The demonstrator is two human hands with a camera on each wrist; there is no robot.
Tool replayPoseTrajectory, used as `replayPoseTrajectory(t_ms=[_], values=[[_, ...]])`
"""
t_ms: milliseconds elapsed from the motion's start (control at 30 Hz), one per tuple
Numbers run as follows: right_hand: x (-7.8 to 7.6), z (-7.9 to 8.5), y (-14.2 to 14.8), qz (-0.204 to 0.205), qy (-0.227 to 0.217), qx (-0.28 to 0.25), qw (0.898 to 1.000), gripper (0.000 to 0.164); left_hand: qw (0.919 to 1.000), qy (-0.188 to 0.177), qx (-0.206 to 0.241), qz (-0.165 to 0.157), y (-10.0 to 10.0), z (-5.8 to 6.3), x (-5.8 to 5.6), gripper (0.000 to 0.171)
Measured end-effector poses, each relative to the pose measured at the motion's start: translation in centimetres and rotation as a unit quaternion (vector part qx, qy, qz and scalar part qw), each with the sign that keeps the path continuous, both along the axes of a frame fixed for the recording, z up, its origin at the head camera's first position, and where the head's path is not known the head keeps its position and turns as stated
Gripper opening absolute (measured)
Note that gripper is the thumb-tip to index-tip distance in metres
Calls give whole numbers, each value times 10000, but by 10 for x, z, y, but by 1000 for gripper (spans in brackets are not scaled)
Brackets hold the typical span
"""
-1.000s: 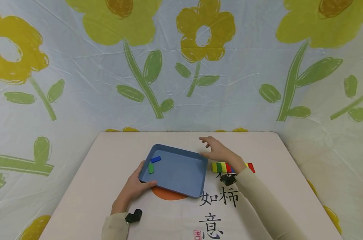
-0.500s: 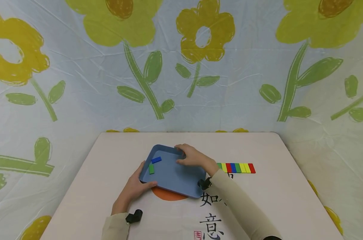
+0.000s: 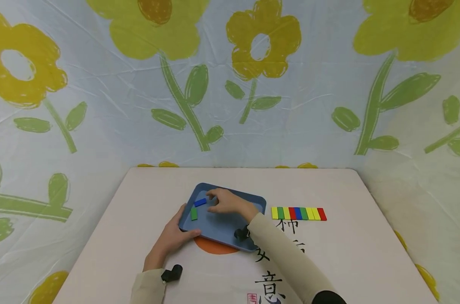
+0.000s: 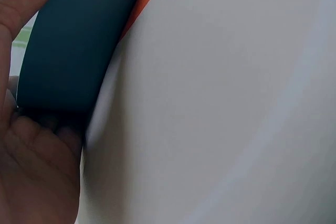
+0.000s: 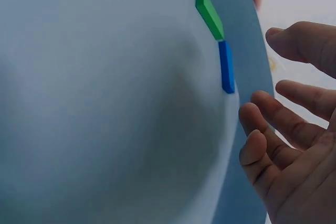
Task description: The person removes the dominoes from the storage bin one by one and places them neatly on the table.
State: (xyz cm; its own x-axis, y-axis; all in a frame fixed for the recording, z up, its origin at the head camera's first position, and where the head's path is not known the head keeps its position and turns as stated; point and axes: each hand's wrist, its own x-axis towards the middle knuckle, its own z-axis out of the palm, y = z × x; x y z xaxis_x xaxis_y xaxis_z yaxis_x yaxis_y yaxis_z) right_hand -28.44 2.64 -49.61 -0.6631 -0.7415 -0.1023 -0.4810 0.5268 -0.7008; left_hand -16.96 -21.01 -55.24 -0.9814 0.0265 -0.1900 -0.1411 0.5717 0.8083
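A shallow blue tray (image 3: 218, 226) is tilted slightly askew on the table. My left hand (image 3: 171, 240) grips its near-left corner, thumb along the front wall; the left wrist view shows the fingers curled at the tray's wall (image 4: 79, 40). Inside, by the left wall, lie a blue block (image 3: 200, 202) and a green block (image 3: 193, 213), small and flat. Over the tray floor hovers my right hand (image 3: 230, 202), thumb and fingers spread apart, holding nothing, just right of the blue block. In the right wrist view the green block (image 5: 210, 17) and blue block (image 5: 227, 67) meet nearly end to end.
To the right of the tray, several red, yellow, green and blue blocks (image 3: 298, 213) form a straight row. The mat carries black brush characters (image 3: 269, 283) and an orange printed shape (image 3: 215, 246) partly under the tray. Flowered cloth (image 3: 309, 105) hangs behind the table.
My right hand has moved left from beyond the tray's right edge to over its inside, near the blue block. The left hand stays on the tray; the two blocks lie where they were.
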Motion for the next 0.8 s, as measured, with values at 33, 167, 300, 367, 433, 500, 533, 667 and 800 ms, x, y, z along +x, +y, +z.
replayPoseTrajectory(t_ms=[33, 167, 300, 367, 433, 500, 533, 667, 800], values=[[-1, -1, -2, -17, -26, 4, 10000, 60, 10000, 11, 0, 4, 0, 0, 0, 117], [-2, -6, -12, 40, 31, 69, 10000, 59, 10000, 29, 19, -4, 0, 0, 0, 117], [-1, -8, -22, 249, 227, 170, 9993, 54, 10000, 80, 47, -31, 0, 1, 0, 116], [0, -10, -26, 308, 272, 223, 9989, 52, 9999, 100, 72, -40, 1, 1, 0, 116], [2, -12, -28, 332, 326, 297, 9985, 52, 9999, 98, 64, -44, 1, 1, 0, 115], [3, -14, -29, 331, 348, 375, 9981, 53, 9999, 80, 55, -40, 2, 1, 0, 116], [3, -15, -29, 332, 342, 405, 9980, 53, 10000, 76, 49, -38, 2, 1, 1, 116], [3, -18, -26, 225, 350, 332, 9986, 51, 10000, 57, 43, -14, 2, 0, 0, 117], [0, -19, -20, 76, 494, 181, 9986, 42, 10000, 48, 31, 10, 1, 0, 0, 118]])
